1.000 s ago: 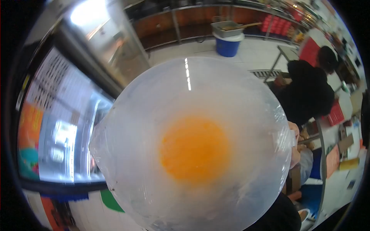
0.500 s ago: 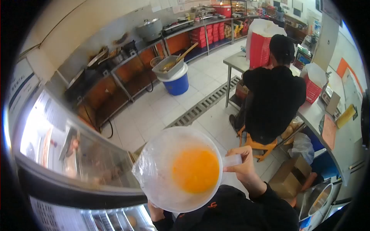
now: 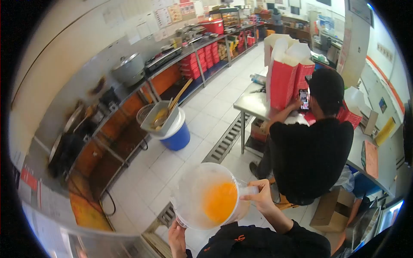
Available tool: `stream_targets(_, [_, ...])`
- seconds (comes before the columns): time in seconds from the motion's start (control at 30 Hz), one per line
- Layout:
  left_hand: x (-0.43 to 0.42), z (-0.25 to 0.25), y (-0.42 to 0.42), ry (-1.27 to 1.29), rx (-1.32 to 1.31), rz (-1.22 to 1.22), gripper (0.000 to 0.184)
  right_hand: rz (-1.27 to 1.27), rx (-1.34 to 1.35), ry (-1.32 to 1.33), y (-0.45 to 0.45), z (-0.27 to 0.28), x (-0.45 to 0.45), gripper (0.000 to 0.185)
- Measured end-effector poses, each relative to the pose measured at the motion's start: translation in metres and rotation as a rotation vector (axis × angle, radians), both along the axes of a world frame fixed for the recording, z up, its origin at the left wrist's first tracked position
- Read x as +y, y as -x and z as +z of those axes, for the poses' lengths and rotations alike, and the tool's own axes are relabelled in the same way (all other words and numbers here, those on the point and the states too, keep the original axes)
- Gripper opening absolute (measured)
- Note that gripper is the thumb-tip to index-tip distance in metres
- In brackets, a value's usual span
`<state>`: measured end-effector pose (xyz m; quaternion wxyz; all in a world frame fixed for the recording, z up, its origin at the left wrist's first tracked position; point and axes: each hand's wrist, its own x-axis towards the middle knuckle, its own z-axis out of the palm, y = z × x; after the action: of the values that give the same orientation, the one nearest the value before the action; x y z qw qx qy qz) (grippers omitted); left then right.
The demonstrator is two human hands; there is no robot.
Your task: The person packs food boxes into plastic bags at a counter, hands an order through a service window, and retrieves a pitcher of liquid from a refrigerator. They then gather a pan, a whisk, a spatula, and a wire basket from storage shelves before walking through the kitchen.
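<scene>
Partly, the hold is out of your sight: your left hand (image 3: 175,235) meets the jug (image 3: 198,193) at its near left edge, and some of its fingers vanish there, so you cannot tell how firmly they close. Your right hand (image 3: 260,195) pinches the jug's handle, with its thumb along the top. The jug is raised in front of your black top (image 3: 232,246). To the left of the jug, a pale glossy surface (image 3: 101,241) is blurred and cut off by the frame.

Orange contents (image 3: 220,202) show cloudily in the jug; you cannot make out whether they are liquid or solid. Beyond the jug and to its left, a blue bucket (image 3: 178,138) carries a grey tub (image 3: 150,127) holding something yellowish, with a wooden handle (image 3: 181,91) leaning out. Beyond the jug and to its right, a co-worker (image 3: 312,159) holds a phone (image 3: 304,99) beside red bags (image 3: 282,84) on a table (image 3: 249,103); their contents are hidden from you.

Your jug is round, translucent and plastic-looking, with wrinkled clear film (image 3: 177,198) at its left side. To its right stands a brown cardboard box (image 3: 327,213). Pale square tiles (image 3: 165,165) and a slatted drain (image 3: 230,142) lie beyond it.
</scene>
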<state>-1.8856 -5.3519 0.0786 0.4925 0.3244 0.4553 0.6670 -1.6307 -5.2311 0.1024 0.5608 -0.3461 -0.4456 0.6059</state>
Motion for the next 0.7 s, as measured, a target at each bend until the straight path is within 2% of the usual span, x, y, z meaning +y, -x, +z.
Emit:
stream_targets(0.07, [0.067, 0.000, 0.018, 0.065, -0.167, -0.057, 0.048, -0.005, -0.094, -0.073, 0.009, -0.011, 0.050, 0.019])
stream_targets(0.1, [0.102, -0.004, 0.030, 0.094, -0.158, -0.013, 0.039, -0.027, -0.096, -0.071, 0.013, -0.008, 0.071, 0.019])
stream_targets(0.13, [0.137, -0.002, 0.041, 0.101, -0.159, -0.033, 0.039, -0.085, -0.109, -0.063, 0.018, -0.007, 0.091, 0.019])
stream_targets(0.2, [0.209, 0.006, 0.056, 0.121, -0.038, -0.148, 0.031, -0.151, -0.129, -0.038, 0.024, -0.011, 0.130, 0.020])
stream_targets(0.27, [0.282, 0.006, 0.063, 0.168, 0.041, -0.194, 0.025, -0.254, -0.013, -0.042, 0.029, -0.022, 0.175, 0.020])
stream_targets(0.3, [0.319, 0.007, 0.068, 0.199, 0.132, -0.227, 0.020, -0.405, 0.017, -0.006, 0.038, -0.022, 0.196, 0.021])
stream_targets(0.37, [0.390, 0.009, 0.070, 0.155, 0.068, -0.299, 0.012, -0.431, 0.002, -0.009, 0.043, -0.016, 0.245, 0.021])
stream_targets(0.57, [0.580, 0.026, 0.064, -0.071, 0.070, -0.325, 0.008, -0.487, 0.006, 0.058, 0.063, -0.035, 0.412, 0.017])
stream_targets(0.67, [0.661, 0.047, 0.050, -0.015, 0.244, -0.363, 0.008, -0.517, 0.051, 0.042, 0.080, -0.047, 0.503, 0.018])
stream_targets(0.7, [0.688, 0.055, 0.045, -0.068, 0.376, -0.390, 0.009, -0.510, 0.032, 0.012, 0.084, -0.052, 0.532, 0.019])
